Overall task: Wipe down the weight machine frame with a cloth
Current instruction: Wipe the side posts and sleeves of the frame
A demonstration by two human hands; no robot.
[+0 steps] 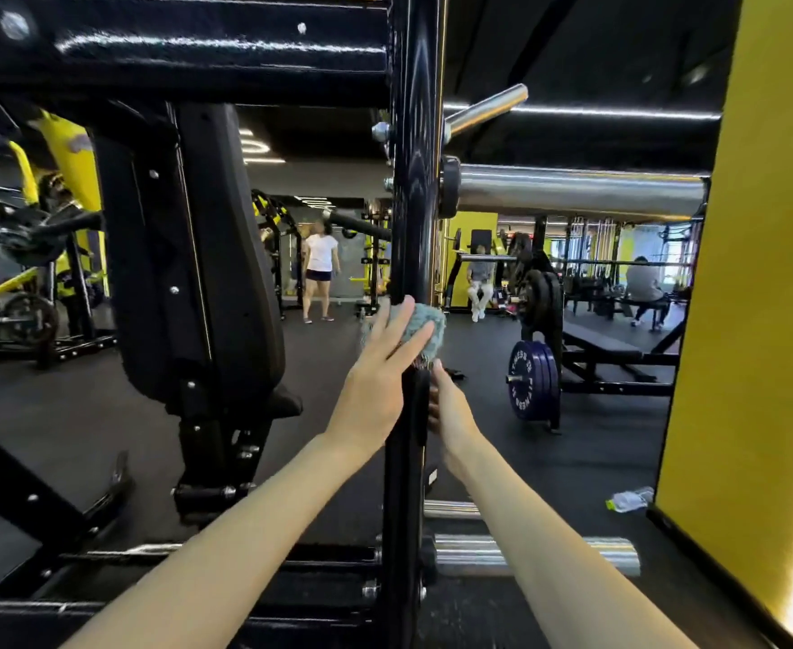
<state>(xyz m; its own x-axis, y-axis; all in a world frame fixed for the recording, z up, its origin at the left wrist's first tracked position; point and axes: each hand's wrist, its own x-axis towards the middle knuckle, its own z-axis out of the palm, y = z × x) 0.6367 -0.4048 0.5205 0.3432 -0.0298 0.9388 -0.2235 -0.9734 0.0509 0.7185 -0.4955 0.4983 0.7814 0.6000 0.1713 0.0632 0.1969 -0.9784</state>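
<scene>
- Grey-blue cloth (432, 327) sits on the black upright post (413, 217) of the weight machine frame, about mid-height, bunched toward the post's right face.
- Left hand (380, 372) lies flat over the cloth with its fingers straight, pressing it onto the post. It clasps nothing.
- Right hand (450, 409) is just below the cloth on the post's right side, thumb pointing up near the cloth's lower edge. Its fingers are hidden behind the post, so whether it grips cannot be told.
- Chrome pegs (572, 189) stick out to the right from the post, above both hands.
- Blue weight plates (532, 381) stand on the floor (549, 461) to the right.
- A plastic bottle (631, 499) lies on the floor beside the yellow pillar (750, 320).
</scene>
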